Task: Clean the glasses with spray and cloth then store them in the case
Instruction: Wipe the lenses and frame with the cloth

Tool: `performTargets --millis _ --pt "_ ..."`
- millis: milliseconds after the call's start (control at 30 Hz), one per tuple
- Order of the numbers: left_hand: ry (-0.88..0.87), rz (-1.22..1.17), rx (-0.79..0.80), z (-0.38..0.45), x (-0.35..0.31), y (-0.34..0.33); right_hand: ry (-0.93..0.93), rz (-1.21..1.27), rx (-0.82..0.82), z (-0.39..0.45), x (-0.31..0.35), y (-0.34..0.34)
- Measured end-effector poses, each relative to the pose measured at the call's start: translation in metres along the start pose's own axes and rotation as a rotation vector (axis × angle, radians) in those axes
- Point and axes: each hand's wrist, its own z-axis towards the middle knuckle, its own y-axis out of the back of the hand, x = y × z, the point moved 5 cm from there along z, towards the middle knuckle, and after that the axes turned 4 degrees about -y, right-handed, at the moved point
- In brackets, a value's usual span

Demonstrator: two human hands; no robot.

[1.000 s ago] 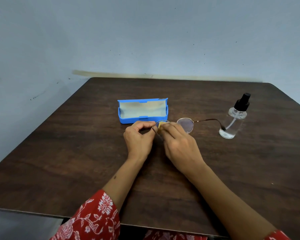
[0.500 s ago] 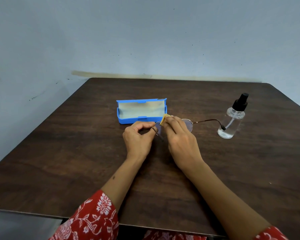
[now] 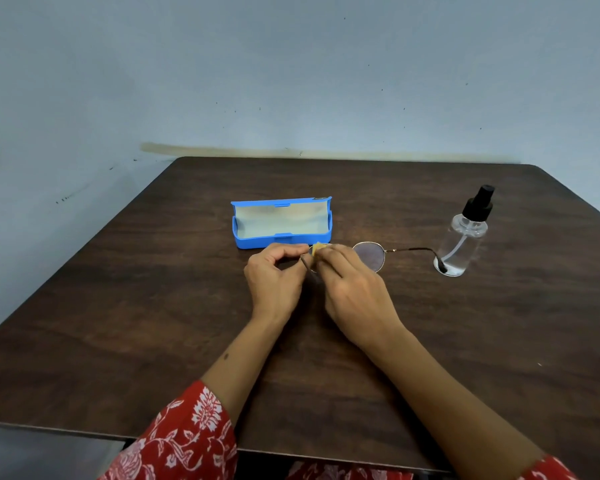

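I see 1 blue case (image 3: pixel 281 223) open mid-tabletop, holding nothing visible, and 1 spray bottle (image 3: pixel 465 237) with clear liquid toward the right edge. My left hand (image 3: pixel 274 275) pinches the glasses (image 3: pixel 369 256) just before the case; my right hand (image 3: pixel 354 289) pinches 1 yellow cloth (image 3: pixel 317 248) on a lens.

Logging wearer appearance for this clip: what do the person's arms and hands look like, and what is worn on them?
Both hands, the left hand and the right hand, are bare: no gloves, rings, watch or bracelets show. The forearms are bare too. Red sleeves with a white floral print begin near the elbows; the right sleeve barely shows at the frame's bottom edge.
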Motion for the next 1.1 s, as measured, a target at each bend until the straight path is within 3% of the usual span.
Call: performTargets --millis 267,433,633,833,1000,1100 --pt "0.009 0.002 -0.006 0.0 -0.001 0.001 -0.077 -0.034 0.029 0.0 -0.013 -0.005" --pt "0.011 0.002 0.002 0.0 -0.001 0.001 0.045 0.023 0.025 -0.006 0.002 -0.003" --pt "0.011 0.006 -0.008 0.001 0.0 0.0 -0.08 -0.046 0.02 0.003 -0.014 -0.004" --pt "0.011 0.015 -0.008 0.0 -0.001 0.001 0.015 0.027 0.033 -0.004 0.002 -0.002" --pt "-0.003 0.028 -0.019 0.0 -0.002 0.0 -0.109 -0.023 0.068 0.002 -0.014 -0.007" --pt "0.001 0.029 -0.017 0.001 -0.001 0.0 -0.07 -0.019 0.045 -0.001 -0.007 -0.005"
